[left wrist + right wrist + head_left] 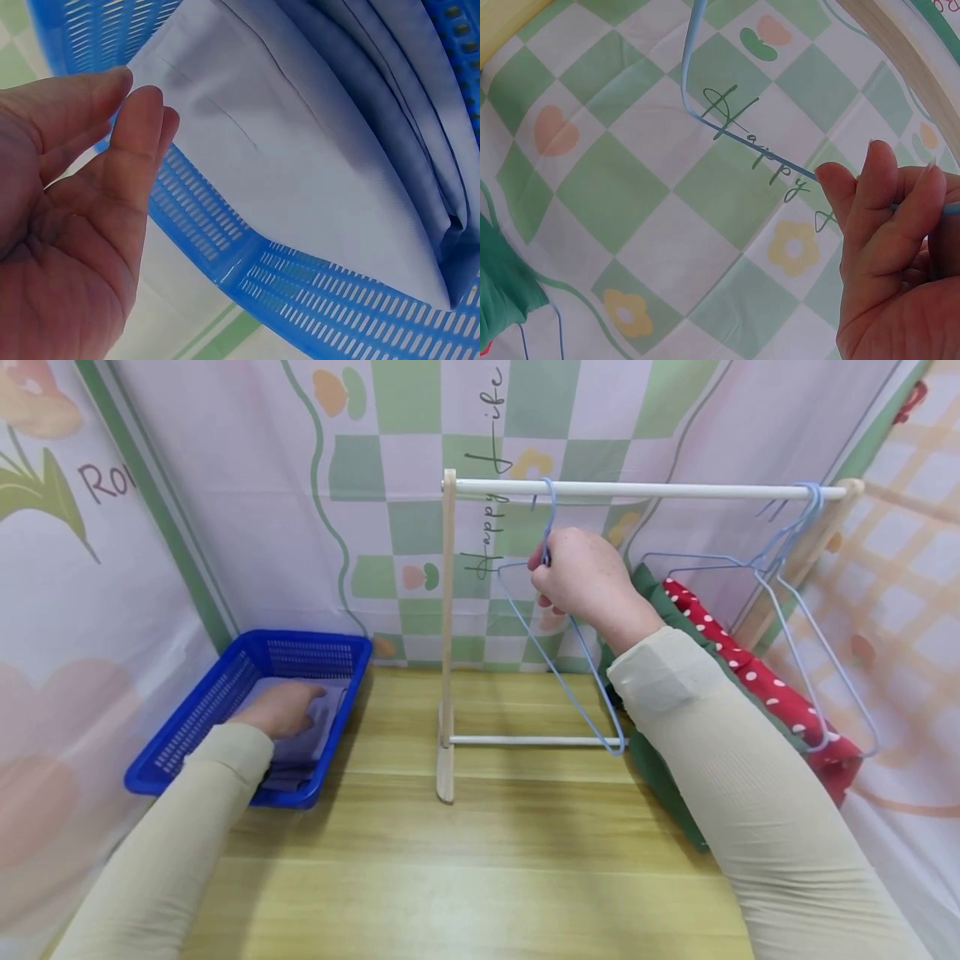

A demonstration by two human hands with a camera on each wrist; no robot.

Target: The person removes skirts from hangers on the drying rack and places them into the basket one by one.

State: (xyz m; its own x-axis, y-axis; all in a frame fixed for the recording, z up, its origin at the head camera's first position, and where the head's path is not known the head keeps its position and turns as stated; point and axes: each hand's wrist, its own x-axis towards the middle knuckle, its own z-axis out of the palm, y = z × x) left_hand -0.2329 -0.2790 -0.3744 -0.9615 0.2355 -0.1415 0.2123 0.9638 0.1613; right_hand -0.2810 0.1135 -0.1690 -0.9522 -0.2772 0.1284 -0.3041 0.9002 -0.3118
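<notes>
My left hand [283, 708] reaches into a blue plastic basket [300, 643], over a folded pale lavender cloth [285, 180]. In the left wrist view its fingers are nearly straight, thumb close to the fingertips, with nothing between them. Below its hook, a light blue wire hanger [553, 510] is pinched by my right hand [588, 577]. The hook loops over the white rod [660, 490] of a clothes rack, near its left end. No garment is on this hanger, and its lower bar slants down in front of the rack's bottom rod [525, 740].
More blue hangers [810, 497] crowd the rack's right end. Dark green cloth [660, 777] and red polka-dot cloth [750, 672] show behind my right forearm. The rack's left wooden post [447, 610] stands between basket and hanger. A patterned curtain [405, 527] encloses the wooden table [450, 877].
</notes>
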